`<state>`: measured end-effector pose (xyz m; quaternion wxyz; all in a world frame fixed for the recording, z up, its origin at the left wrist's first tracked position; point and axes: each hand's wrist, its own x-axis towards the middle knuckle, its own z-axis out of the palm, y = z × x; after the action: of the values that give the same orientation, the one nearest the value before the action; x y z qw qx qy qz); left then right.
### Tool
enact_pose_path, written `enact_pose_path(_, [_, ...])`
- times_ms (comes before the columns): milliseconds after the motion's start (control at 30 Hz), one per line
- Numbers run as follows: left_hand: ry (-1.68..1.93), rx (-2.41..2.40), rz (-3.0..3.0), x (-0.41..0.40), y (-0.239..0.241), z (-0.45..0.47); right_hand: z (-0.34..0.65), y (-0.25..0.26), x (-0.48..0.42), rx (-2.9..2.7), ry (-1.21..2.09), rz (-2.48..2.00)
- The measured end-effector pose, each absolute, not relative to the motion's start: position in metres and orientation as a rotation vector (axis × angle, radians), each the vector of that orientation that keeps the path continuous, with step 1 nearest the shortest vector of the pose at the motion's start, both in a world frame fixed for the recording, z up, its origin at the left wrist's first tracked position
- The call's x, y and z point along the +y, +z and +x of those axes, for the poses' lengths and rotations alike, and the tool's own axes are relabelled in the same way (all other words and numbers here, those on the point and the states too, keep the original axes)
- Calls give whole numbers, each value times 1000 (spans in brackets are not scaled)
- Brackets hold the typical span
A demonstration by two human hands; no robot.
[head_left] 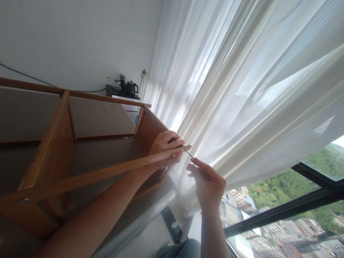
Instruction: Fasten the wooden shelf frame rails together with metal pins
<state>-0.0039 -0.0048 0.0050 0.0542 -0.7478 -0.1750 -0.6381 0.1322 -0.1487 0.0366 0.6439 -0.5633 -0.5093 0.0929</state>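
Note:
My left hand (165, 145) is closed around the end of a long wooden rail (129, 165) on a wooden frame. A dark piece (176, 141), perhaps a handle, shows between its fingers just above the rail; its kind is unclear. From the rail's end a thin metal rod (189, 154), which looks like a screwdriver shaft, slants down to the right. My right hand (208, 182) pinches the far end of this rod between thumb and fingers, so its tip is hidden. The wooden frame (51, 139) lies tilted across the view, with crosspieces and grey panels.
Sheer white curtains (228, 89) hang close beyond both hands. At lower right a dark window frame (276, 204) borders a view of buildings and trees far below. By the wall (80, 36), a black kettle (131, 87) stands on a small cabinet (129, 102).

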Motion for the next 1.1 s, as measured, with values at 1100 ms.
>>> enact_pose_path(1100, [-1920, -535, -2302, -3, 3, -5, 132, 34, -146, -1245, 48, -1208])
